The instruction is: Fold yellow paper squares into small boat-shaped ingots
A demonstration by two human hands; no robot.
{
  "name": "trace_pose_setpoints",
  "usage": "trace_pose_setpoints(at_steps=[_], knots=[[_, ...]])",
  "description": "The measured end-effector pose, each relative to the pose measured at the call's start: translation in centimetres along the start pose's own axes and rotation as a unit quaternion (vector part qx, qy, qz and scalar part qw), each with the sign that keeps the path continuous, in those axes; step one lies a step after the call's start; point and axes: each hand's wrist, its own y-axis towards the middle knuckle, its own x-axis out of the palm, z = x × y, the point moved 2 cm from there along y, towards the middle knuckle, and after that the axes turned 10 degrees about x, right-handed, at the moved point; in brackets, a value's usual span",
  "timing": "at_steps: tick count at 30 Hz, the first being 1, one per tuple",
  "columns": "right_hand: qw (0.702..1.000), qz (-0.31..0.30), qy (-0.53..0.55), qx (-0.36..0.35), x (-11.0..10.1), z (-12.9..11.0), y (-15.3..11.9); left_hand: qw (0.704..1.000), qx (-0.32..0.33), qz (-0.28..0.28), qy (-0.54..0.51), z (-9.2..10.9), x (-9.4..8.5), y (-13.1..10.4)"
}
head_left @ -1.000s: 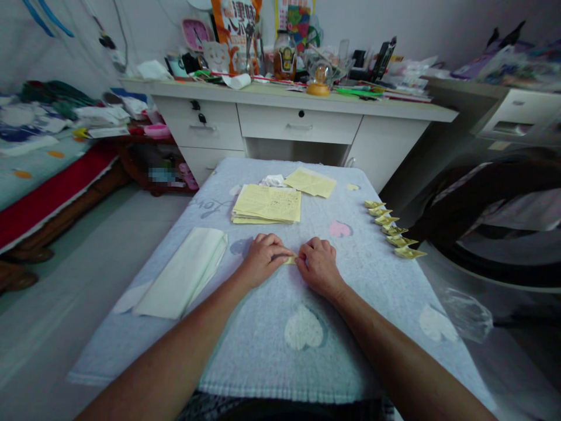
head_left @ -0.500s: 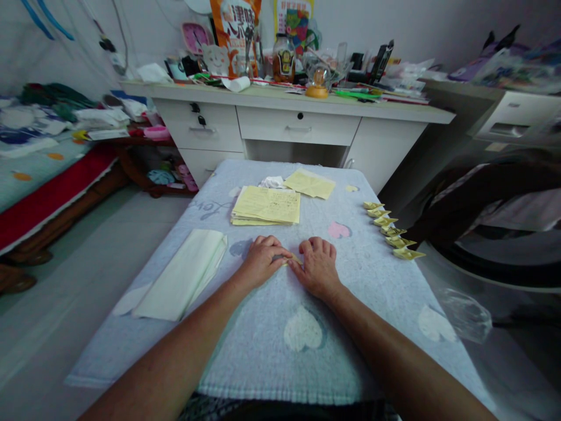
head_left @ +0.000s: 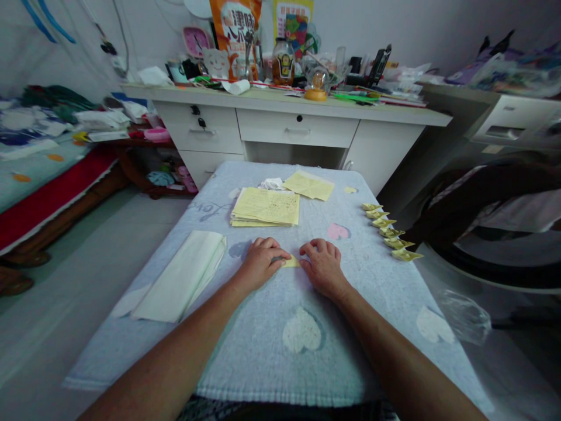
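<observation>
A small folded piece of yellow paper (head_left: 291, 262) lies on the cloth-covered table (head_left: 263, 362) between my hands. My left hand (head_left: 263, 258) has its thumb and fingers pressed together on the paper's left end. At the right end, my right hand (head_left: 322, 266) touches the paper with its thumb, its curled fingers apart from the thumb. Beyond the hands sits a stack of yellow sheets (head_left: 265, 206), with more yellow sheets (head_left: 309, 185) behind it. Several folded yellow paper boats (head_left: 407, 255) stand in a row at the right edge.
A folded white cloth or paper (head_left: 182, 275) lies left of my left forearm. A crumpled white tissue (head_left: 272, 183) is behind the stack. Past the table stands a cluttered white desk (head_left: 298, 126); a washing machine (head_left: 517, 126) is at the right.
My right hand has shifted slightly right, its thumb moving toward the paper's right end. More of the small yellow paper shows between the hands.
</observation>
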Motion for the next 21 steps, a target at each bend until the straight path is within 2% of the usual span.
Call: trace_pose_setpoints(at_steps=[6, 12, 17, 21], knots=[[0.999, 0.010, 0.025, -0.032, -0.2, 0.2, 0.0, 1.000, 0.021, 0.007, 0.004, 0.1, 0.0, -0.2], [0.996, 0.015, 0.035, -0.076, 0.1, -0.8, -0.3, 0.999, 0.033, 0.008, -0.006, 0.3, -0.1, -0.3], [0.995, 0.008, 0.058, -0.081, 0.4, -1.1, -0.1, 0.998, 0.028, 0.045, -0.041, 0.5, -0.2, -0.2], [0.992, 0.003, 0.084, -0.098, 0.4, -1.0, -0.1, 0.995, 0.024, 0.038, -0.085, 0.7, -0.1, -0.2]])
